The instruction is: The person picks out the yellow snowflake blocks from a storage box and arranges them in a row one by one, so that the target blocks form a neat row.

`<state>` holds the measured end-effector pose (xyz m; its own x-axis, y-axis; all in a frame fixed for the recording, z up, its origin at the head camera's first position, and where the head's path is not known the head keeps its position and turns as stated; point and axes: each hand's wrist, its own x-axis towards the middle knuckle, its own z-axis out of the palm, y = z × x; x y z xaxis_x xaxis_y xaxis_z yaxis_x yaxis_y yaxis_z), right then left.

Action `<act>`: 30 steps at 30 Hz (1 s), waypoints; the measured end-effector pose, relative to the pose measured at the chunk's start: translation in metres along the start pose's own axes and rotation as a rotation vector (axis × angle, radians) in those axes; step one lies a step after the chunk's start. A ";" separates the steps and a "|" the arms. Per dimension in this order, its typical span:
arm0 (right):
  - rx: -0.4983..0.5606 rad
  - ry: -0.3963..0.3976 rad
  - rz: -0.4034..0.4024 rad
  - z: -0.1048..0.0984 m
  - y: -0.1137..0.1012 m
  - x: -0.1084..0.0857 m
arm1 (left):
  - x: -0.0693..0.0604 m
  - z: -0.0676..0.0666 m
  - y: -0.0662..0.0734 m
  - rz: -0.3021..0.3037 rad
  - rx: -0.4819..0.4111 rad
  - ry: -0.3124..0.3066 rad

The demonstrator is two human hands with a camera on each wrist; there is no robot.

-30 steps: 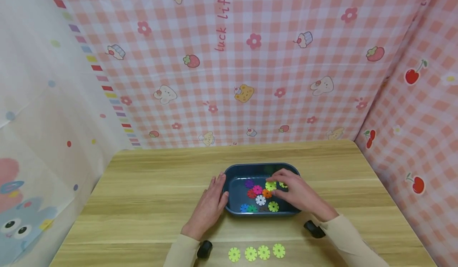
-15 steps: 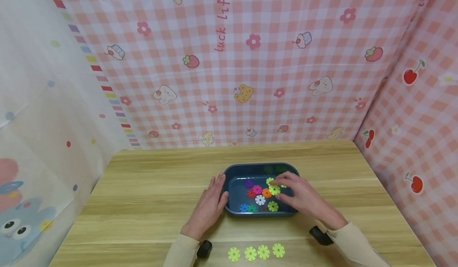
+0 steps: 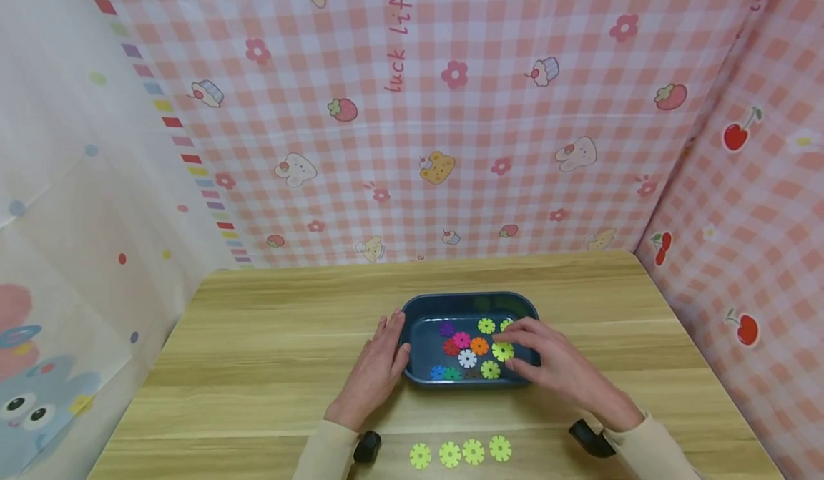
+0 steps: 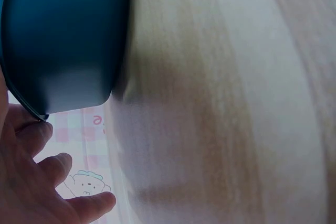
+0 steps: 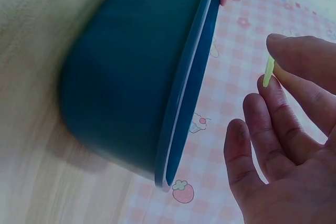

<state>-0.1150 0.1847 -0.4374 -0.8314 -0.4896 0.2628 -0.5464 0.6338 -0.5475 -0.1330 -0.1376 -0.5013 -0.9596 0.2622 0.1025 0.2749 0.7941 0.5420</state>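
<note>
A dark blue rectangular tray [image 3: 450, 384] stands on the wooden table with several notched plastic discs inside. My left hand [image 3: 370, 376] rests against its left end; in the left wrist view the fingers [image 4: 52, 169] are spread apart, touching near the rim. Between thumb and fingers, my right hand [image 3: 560, 365] pinches a yellow-green disc [image 5: 269, 72], held above the tray's right part. In the tray lie a purple disc [image 3: 447, 329], a pink disc [image 3: 461, 340], an orange disc [image 3: 479, 346], a white disc [image 3: 467, 358] and other yellow-green ones, one partly hidden by my right fingers.
Several yellow-green discs lie in a row near the table's front edge, the rightmost disc [image 3: 500, 448] slightly higher. Checked pink cloth [image 3: 399, 122] hangs behind the table [image 3: 257, 365] and on the right. A black strap device [image 3: 368, 448] is on each wrist.
My right hand has drawn back to the right and toward me, carrying the yellow-green disc away from another one at the tray's back. My left hand has stayed at the tray's end.
</note>
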 end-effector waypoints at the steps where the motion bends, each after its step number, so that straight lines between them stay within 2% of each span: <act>1: 0.000 -0.003 0.006 0.000 0.000 -0.002 | 0.000 0.000 0.000 0.001 0.001 -0.001; 14: 0.009 -0.042 0.062 -0.005 -0.005 -0.020 | 0.000 0.001 0.000 0.011 -0.005 0.009; 24: -0.029 -0.011 -0.004 -0.003 -0.003 -0.034 | 0.000 0.001 0.000 0.012 -0.005 0.017; 30: -0.023 -0.038 0.019 -0.003 -0.003 -0.041 | 0.000 0.000 0.001 0.009 -0.013 0.014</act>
<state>-0.0794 0.2046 -0.4445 -0.8375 -0.4995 0.2217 -0.5329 0.6564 -0.5340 -0.1328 -0.1368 -0.5004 -0.9579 0.2612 0.1192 0.2826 0.7847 0.5517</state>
